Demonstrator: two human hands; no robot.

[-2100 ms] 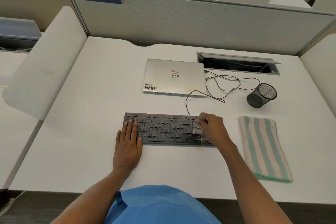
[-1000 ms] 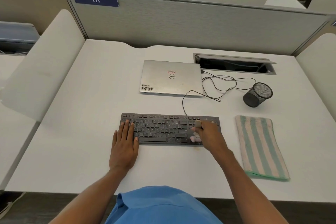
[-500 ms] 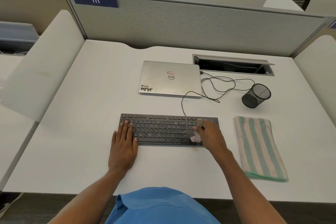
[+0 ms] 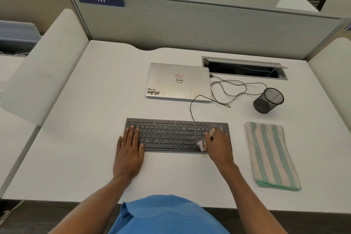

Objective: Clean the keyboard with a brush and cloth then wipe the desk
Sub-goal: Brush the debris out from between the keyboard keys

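1. The brush (image 4: 211, 131) bristles have slid from the middle rows to the bottom row, at 4 o'clock of the keyboard (image 4: 171, 133); this section seems nearly brushed.
2. The right hand (image 4: 220, 150) fingers curl around the brush; the left hand (image 4: 130, 150) lies flat, fingers straight, on the 9 o'clock end.
3. The brush's long axis runs from 1 to 7 o'clock, bristles toward 7.

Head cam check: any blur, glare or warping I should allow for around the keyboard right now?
Head view: light is soft and even, no glare on the keyboard; the brush in the right hand looks slightly smeared at its bristles, the left hand is sharp; wide-angle lens bows the partition and desk edges near the frame borders.
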